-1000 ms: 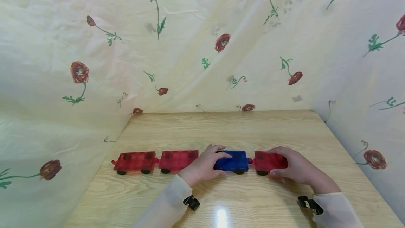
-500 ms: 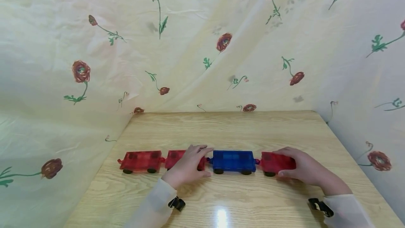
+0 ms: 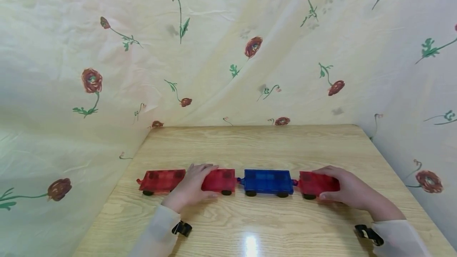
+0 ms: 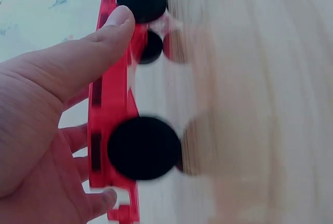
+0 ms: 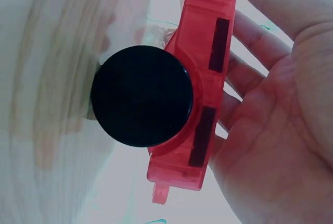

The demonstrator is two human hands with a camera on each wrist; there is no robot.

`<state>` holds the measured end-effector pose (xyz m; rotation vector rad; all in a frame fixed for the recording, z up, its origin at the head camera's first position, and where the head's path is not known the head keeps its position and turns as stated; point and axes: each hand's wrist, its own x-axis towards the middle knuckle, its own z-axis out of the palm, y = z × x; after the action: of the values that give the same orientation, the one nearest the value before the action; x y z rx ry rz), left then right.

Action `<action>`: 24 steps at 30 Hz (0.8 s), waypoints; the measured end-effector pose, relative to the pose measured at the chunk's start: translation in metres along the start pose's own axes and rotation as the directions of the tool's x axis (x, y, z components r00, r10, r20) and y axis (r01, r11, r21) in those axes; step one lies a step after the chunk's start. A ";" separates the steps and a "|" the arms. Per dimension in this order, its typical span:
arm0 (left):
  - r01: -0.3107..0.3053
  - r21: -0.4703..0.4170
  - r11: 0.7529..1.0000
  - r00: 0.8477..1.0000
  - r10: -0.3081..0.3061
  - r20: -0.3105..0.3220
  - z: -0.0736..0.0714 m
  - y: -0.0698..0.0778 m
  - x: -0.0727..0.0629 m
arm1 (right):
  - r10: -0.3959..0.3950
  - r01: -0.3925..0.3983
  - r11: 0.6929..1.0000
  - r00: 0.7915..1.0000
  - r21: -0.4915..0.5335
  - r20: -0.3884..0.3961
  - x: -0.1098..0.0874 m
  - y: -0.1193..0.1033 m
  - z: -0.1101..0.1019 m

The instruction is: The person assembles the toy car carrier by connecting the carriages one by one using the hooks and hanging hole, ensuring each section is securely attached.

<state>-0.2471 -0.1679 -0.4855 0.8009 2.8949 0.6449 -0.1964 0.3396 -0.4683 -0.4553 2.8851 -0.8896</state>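
Translucent toy train cars stand in a row across the table, joined by couplings. A red train car (image 3: 165,181) is leftmost, then another red train car (image 3: 222,177), a blue train car (image 3: 268,181) and a red train car (image 3: 315,183) at the right. My left hand (image 3: 192,185) straddles the second car's left part, thumb in front and fingers behind. The left wrist view shows that thumb along the car's side (image 4: 112,91), near a black wheel (image 4: 144,148). My right hand (image 3: 348,189) grips the rightmost car between thumb and fingers, hiding its right end.
The wooden table (image 3: 257,146) ends against a flower-printed cloth (image 3: 214,50) at the back and sides. Black wrist straps (image 3: 369,235) sit on both forearms.
My left hand has slid leftward from the blue car to the second red car. The whole row has shifted slightly right, along with my right hand.
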 end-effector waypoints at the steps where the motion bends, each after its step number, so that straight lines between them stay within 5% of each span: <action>1: -0.001 0.005 1.000 1.000 0.001 -0.004 -0.001 -0.003 -0.001 | 0.005 -0.005 1.000 1.000 0.003 0.002 0.000 0.000 -0.001; 9: -0.003 -0.023 1.000 0.999 0.002 -0.033 -0.007 -0.019 -0.011 | 0.017 -0.017 1.000 1.000 -0.012 -0.001 -0.002 0.003 -0.003; 24: 0.003 -0.025 1.000 1.000 -0.004 -0.031 -0.009 -0.022 -0.014 | 0.034 -0.034 0.999 0.999 0.005 0.022 0.000 0.004 -0.003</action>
<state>-0.2475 -0.1955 -0.4872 0.7894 2.9094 0.6980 -0.1977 0.3439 -0.4683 -0.4120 2.8612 -0.8819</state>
